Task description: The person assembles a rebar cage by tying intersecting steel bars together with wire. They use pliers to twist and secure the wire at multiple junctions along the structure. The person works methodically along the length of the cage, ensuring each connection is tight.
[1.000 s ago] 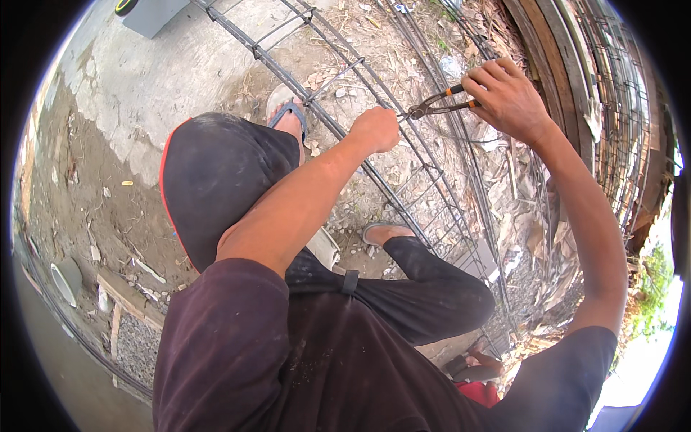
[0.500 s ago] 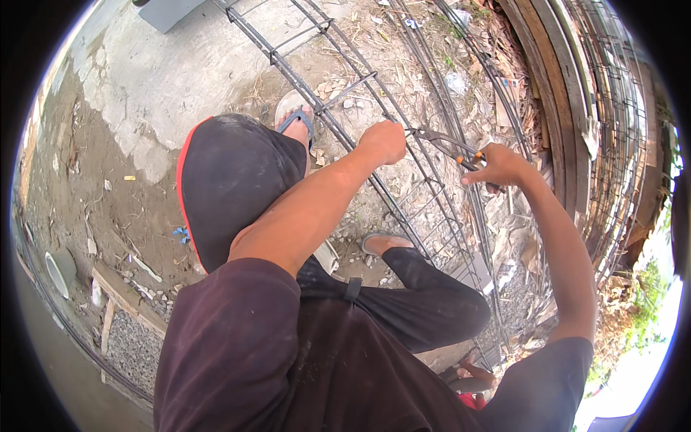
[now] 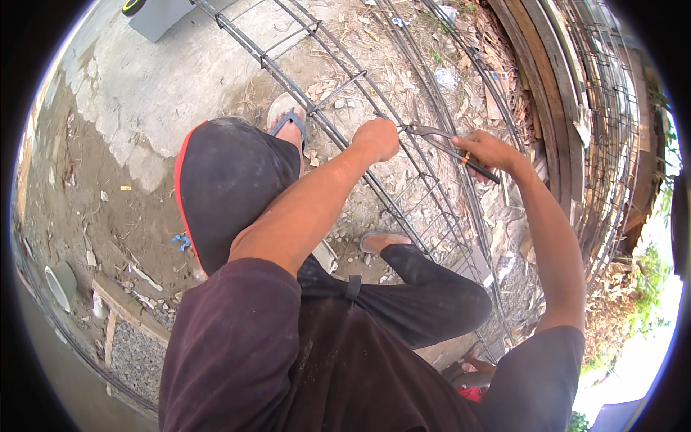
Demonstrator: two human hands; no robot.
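My left hand (image 3: 377, 139) is closed in a fist against the right-hand bars of a long rebar cage (image 3: 344, 142); what its fingers grip is hidden. From the right, my right hand (image 3: 491, 153) holds pincers (image 3: 425, 131) with dark metal arms and black-and-orange handles. Their jaws sit at a cage bar just beside my left fist. One handle shows below my fingers, while the other is mostly covered by the hand. The cage slants from upper left to lower right, with square ties across its long bars.
More loose rebar (image 3: 425, 68) runs beside the cage over littered ground. Wooden planks (image 3: 543, 86) and stacked steel mesh (image 3: 612, 122) stand at right. A grey box (image 3: 160, 18) is at the upper left, a white bucket (image 3: 62, 284) at the lower left. Another person (image 3: 475, 374) is partly visible below.
My right hand has closed in around the pincer handles, which were spread wider. Both hands appear slightly further left in view, as does the cage.
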